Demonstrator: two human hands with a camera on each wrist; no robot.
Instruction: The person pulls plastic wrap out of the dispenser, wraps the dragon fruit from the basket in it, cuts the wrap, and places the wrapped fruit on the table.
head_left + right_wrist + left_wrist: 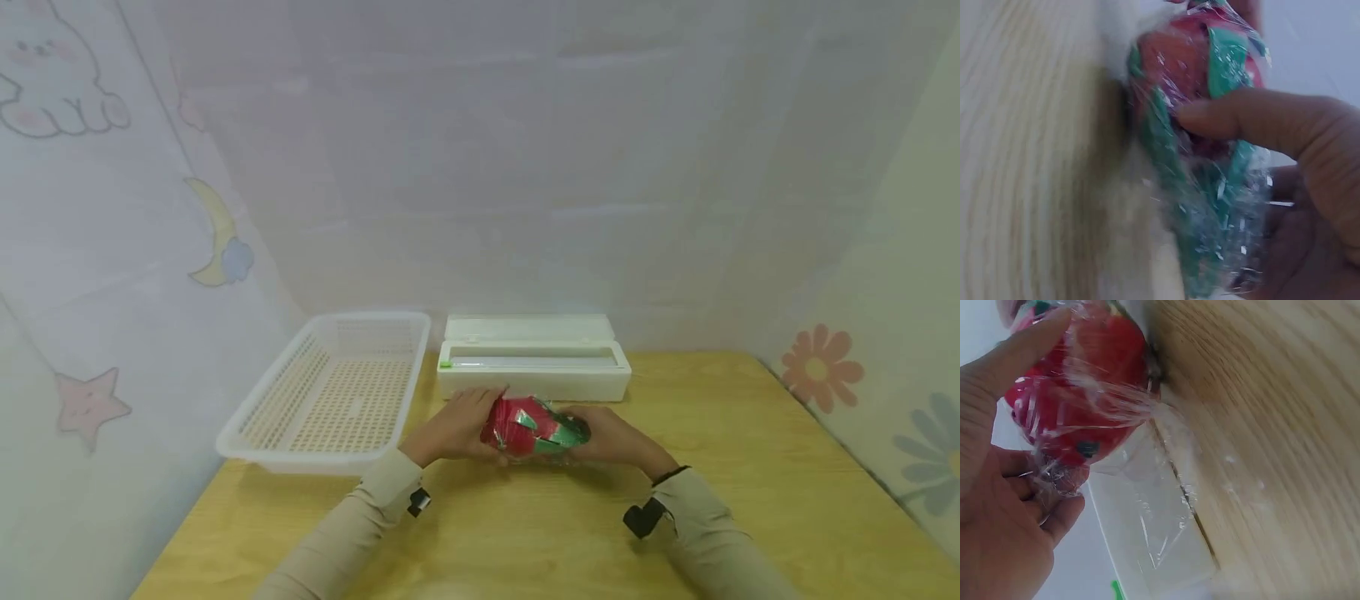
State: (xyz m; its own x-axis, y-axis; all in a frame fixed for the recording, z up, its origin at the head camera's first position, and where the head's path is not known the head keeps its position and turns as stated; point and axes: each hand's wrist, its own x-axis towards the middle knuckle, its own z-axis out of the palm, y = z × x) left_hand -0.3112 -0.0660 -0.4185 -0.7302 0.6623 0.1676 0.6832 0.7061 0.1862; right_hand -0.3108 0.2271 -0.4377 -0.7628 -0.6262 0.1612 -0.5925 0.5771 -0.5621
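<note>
A red and green thing [525, 427], rounded with green leaf-like strips, is wrapped in clear cling film in front of the white box. My left hand [468, 425] grips its red end; in the left wrist view the thumb lies across the red side and the fingers curl at a bunched tail of film [1054, 478]. At the other end my right hand [611, 437] holds the green part, its thumb pressing the near side in the right wrist view. Loose film [1160, 512] trails from the red end over the box and wood in the left wrist view.
Behind the hands stands a white cling film dispenser box [532, 385], its lid [528, 327] raised and a green slider [446, 364] at the left of its bar. A white slatted plastic basket [315, 457] sits to the left on the wooden table [712, 467]. A curtained wall [510, 183] rises behind.
</note>
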